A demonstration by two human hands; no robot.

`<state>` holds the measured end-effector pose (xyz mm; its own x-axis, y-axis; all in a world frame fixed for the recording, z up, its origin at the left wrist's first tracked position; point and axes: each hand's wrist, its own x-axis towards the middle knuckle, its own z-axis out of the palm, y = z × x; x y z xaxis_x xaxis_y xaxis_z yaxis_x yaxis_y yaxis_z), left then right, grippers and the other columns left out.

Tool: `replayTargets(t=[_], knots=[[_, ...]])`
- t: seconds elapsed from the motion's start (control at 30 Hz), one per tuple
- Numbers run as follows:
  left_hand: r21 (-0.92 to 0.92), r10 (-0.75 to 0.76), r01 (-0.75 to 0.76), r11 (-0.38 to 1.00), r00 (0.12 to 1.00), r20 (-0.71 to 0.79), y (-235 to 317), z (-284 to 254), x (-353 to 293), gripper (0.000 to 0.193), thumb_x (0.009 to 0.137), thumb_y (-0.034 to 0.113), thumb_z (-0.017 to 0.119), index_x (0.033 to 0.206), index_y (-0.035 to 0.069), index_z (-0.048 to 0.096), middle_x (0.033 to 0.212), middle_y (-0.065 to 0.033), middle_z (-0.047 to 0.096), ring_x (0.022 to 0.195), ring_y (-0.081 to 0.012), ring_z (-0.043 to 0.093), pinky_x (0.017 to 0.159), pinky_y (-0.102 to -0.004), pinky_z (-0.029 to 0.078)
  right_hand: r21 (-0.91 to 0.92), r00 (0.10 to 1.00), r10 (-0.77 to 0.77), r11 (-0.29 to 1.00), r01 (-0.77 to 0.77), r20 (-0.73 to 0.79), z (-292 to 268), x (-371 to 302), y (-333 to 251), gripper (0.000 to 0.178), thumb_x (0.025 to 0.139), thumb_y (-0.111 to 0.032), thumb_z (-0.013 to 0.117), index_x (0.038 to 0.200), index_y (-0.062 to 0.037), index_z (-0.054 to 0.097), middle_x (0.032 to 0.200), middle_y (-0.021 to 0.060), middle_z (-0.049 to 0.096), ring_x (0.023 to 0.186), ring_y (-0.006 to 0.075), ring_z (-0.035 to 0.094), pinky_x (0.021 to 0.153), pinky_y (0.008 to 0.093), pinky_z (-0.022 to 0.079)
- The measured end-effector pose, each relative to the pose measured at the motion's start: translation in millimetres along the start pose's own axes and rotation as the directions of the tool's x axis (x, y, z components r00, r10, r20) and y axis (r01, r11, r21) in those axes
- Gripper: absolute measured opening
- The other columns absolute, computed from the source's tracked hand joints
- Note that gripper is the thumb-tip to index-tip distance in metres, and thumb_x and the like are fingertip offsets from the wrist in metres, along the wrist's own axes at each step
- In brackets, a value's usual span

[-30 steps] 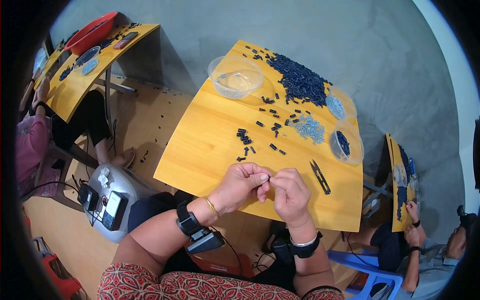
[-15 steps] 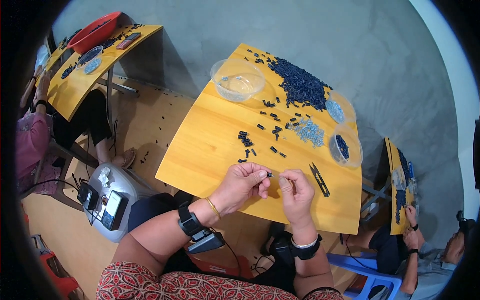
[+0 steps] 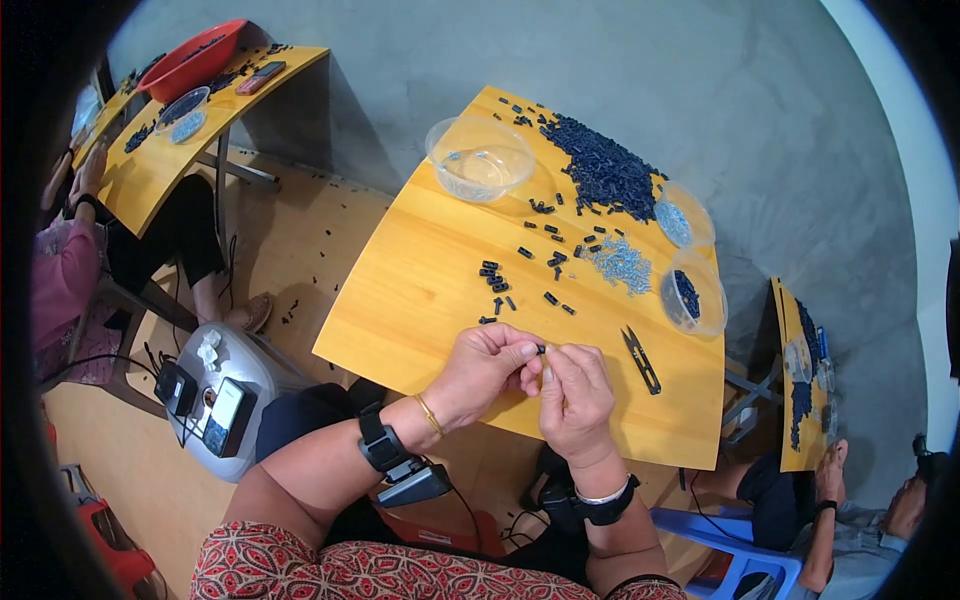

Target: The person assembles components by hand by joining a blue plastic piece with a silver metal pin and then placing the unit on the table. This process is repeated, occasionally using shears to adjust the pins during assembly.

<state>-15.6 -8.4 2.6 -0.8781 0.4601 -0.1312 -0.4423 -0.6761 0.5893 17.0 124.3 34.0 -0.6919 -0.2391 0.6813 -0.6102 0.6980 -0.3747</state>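
Note:
Above the near part of the wooden table, my left hand [image 3: 487, 366] pinches a small black plastic part [image 3: 541, 350] between thumb and forefinger. My right hand [image 3: 577, 392] meets it from the other side, its thumb and fingers closed at the same part. Whether a tiny metal piece sits between the right fingertips is hidden. Several loose black parts [image 3: 495, 277] lie just beyond my left hand. Small black-handled thread snips [image 3: 641, 360] rest to the right of my right hand. Further off is a scatter of small silvery pieces [image 3: 620, 264].
A large heap of black parts [image 3: 605, 165] covers the table's far side. A clear round bowl [image 3: 480, 185] stands far left; two smaller clear tubs [image 3: 706, 318] sit along the right edge. A grey stool [image 3: 245, 440] carries electronic devices at left. People work at tables on both sides.
My right hand has moved left and closed in on the black part, where a thin metal tip showed between the hands before. My left hand keeps its pinch.

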Motion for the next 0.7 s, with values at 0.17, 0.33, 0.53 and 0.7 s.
replayTargets(t=[0.17, 0.33, 0.53, 0.7], knots=[[0.162, 0.010, -0.020, 0.987, 0.998, 0.066, -1.1, -3.0, 0.2, 0.010, 0.085, 0.003, 0.048, 0.087, -0.004, 0.055, 0.067, -0.0089, 0.057, 0.056, -0.0147, 0.055, 0.053, -0.0259, 0.049, -0.023, 0.997, -0.062, 0.998, 0.063, 0.042, -4.4, 1.0, 0.1, 0.022, 0.068, 0.007, 0.054, 0.090, 0.0055, 0.055, 0.085, 0.0156, 0.051, 0.074, 0.0302, 0.052, 0.065, 0.0355, 0.045], [0.278, 0.017, -0.033, 0.960, 0.998, 0.061, -1.0, 2.8, -1.8, 0.010, 0.085, 0.003, 0.049, 0.087, -0.005, 0.054, 0.066, -0.0082, 0.056, 0.054, -0.0141, 0.054, 0.052, -0.0249, 0.048, 0.011, 0.998, -0.013, 1.000, 0.012, 0.062, -9.1, -0.6, -1.6, 0.019, 0.069, 0.005, 0.053, 0.088, 0.0041, 0.056, 0.084, 0.0150, 0.053, 0.073, 0.0297, 0.053, 0.063, 0.0356, 0.045], [0.298, -0.007, -0.007, 0.954, 0.999, 0.046, -1.3, 3.1, -1.3, 0.011, 0.086, 0.005, 0.048, 0.089, -0.003, 0.054, 0.069, -0.0062, 0.056, 0.057, -0.0116, 0.054, 0.054, -0.0238, 0.049, 0.060, 0.927, 0.333, 0.936, -0.347, 0.176, -18.1, 4.0, 20.4, 0.012, 0.073, 0.000, 0.054, 0.085, 0.0000, 0.057, 0.078, 0.0150, 0.057, 0.070, 0.0290, 0.056, 0.063, 0.0343, 0.045], [0.125, -0.007, 0.000, 0.992, 0.998, 0.055, -5.6, -2.5, 2.9, 0.011, 0.086, 0.006, 0.048, 0.091, -0.002, 0.054, 0.071, -0.0049, 0.056, 0.060, -0.0103, 0.053, 0.056, -0.0228, 0.049, -0.089, 0.928, 0.336, 0.941, -0.326, 0.161, 1.3, 17.2, 72.0, 0.012, 0.074, -0.004, 0.054, 0.085, -0.0011, 0.056, 0.076, 0.0146, 0.056, 0.070, 0.0305, 0.055, 0.062, 0.0362, 0.044]])
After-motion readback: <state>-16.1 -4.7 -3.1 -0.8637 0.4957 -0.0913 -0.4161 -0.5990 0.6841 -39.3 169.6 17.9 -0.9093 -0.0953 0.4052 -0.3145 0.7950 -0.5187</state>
